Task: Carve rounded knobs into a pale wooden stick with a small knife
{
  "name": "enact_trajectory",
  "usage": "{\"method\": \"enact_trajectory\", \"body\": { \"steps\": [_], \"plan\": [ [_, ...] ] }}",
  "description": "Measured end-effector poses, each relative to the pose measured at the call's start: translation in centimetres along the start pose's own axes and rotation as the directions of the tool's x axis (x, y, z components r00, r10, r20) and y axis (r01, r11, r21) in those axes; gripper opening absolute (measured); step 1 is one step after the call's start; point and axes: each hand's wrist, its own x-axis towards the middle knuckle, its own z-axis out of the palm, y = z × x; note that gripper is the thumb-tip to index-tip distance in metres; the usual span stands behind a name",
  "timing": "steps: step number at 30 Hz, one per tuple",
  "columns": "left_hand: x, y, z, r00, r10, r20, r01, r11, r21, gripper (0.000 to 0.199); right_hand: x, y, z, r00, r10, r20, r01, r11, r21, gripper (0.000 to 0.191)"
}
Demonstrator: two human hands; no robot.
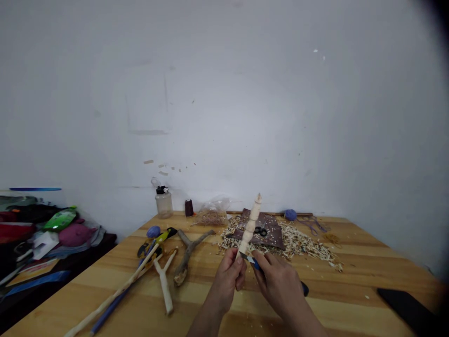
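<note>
My left hand (230, 271) is closed around the lower end of a pale carved wooden stick (250, 225), which tilts up and away with rounded bulges and a pointed tip. My right hand (277, 281) grips a utility knife (253, 263) with a blue and dark handle. Its blade lies against the stick close to my left fingers. Behind the stick, a dark brown sheet (270, 236) carries wood shavings (308, 244) and a pair of black-handled scissors (260, 231).
Left of my hands lie a peeled forked branch (164, 285), a bark-covered forked branch (187, 255) and a long pale stick (115, 292). A clear bottle (163, 203), dark thread spool (189, 208) and plastic bag (212, 214) stand near the wall. A black flat object (403, 304) lies right.
</note>
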Motion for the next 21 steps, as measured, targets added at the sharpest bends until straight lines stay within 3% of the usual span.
{"method": "enact_trajectory", "body": {
  "steps": [21],
  "plan": [
    [0.05, 0.58, -0.23, 0.999, -0.043, -0.010, 0.042, 0.999, -0.023, 0.040, -0.07, 0.31, -0.17, 1.000, 0.015, 0.024, -0.015, 1.000, -0.007, 0.031]
  ]
}}
